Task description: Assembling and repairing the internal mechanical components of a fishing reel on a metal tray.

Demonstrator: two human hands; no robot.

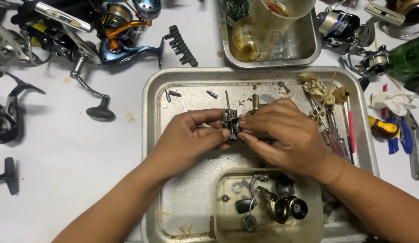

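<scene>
Both of my hands meet over the middle of a large metal tray [151,135]. My left hand [187,137] pinches a small dark reel body [230,120] with a thin shaft sticking up from it. My right hand [281,132] grips the same part from the right, fingertips touching it. A brass-coloured piece [255,102] shows just behind my right fingers. Most of the reel body is hidden by my fingers.
A clear tub [223,225] of reel parts sits in the tray's near side. Brushes and picks [335,130] lie at the tray's right. A smaller metal tray [308,49] with plastic cups is behind. Fishing reels [115,40] crowd the far left and far right; screwdrivers [389,130] lie at the right.
</scene>
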